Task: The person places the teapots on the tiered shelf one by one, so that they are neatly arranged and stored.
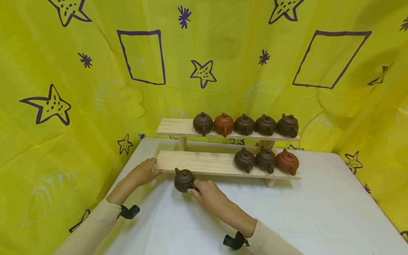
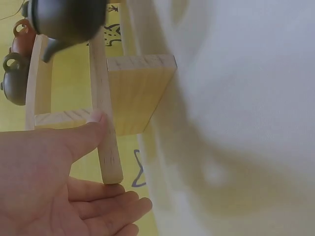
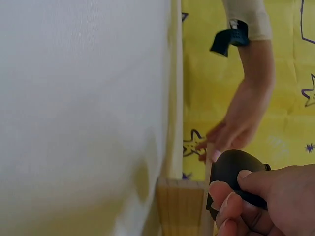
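Note:
A dark brown teapot hangs in front of the lower board of a two-tier wooden shelf, near its left end. My right hand pinches this teapot by its handle, and the spout points away to the left. In the right wrist view, the thumb and fingers close around the handle side of the dark teapot. At the lower board's left end is my left hand. The left wrist view has its thumb on the board and the other fingers against the board's end.
On the lower board's right part sit two dark teapots and a reddish one. Several more, one of them a reddish teapot, line the upper board. A white tabletop lies beneath, with a yellow patterned curtain around it.

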Available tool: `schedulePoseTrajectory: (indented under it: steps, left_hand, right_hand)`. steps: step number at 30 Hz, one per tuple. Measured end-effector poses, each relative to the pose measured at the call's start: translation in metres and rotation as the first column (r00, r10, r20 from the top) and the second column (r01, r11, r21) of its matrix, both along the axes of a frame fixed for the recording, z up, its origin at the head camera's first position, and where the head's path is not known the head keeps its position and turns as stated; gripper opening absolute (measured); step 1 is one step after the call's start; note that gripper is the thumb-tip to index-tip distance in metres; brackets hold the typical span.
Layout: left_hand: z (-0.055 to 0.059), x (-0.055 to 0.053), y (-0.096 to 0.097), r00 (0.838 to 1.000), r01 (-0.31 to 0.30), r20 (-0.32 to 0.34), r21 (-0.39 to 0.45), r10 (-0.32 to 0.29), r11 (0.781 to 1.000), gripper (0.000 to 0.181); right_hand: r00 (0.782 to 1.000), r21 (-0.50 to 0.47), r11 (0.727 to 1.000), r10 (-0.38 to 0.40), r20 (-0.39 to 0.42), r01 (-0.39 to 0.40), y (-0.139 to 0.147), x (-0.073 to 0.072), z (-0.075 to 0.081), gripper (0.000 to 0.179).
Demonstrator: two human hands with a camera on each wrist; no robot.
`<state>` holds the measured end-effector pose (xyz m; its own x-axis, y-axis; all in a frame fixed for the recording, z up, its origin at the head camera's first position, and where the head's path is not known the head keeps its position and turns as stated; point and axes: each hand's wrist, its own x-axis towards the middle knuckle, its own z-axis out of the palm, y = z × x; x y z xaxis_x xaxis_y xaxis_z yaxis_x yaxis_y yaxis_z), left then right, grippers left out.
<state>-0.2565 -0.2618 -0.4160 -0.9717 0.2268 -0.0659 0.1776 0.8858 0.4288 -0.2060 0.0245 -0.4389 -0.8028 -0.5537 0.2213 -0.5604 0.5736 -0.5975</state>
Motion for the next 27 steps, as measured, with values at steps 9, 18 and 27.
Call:
schedulePoseTrajectory:
  steps: [9, 18, 27]
  left_hand:
    - [-0.001, 0.001, 0.001, 1.000, -0.003, 0.014, 0.016, 0.003, 1.000, 0.060]
    - [-0.001, 0.000, 0.002, 1.000, -0.017, 0.024, 0.010, 0.017, 1.000, 0.064]
    - [-0.001, 0.000, 0.001, 1.000, -0.014, 0.028, 0.019, 0.014, 1.000, 0.064]
  right_hand:
    - [0.987, -0.055, 0.987, -0.156, -0.027, 0.154, 0.027, -0.005, 0.011, 0.028]
    - [0.934, -0.010, 0.936, -0.352, -0.068, 0.352, 0.043, -0.025, 0.011, 0.030]
    - [0.874, -0.012, 0.891, -0.449, -0.184, 0.455, 0.055, -0.038, 0.008, 0.032]
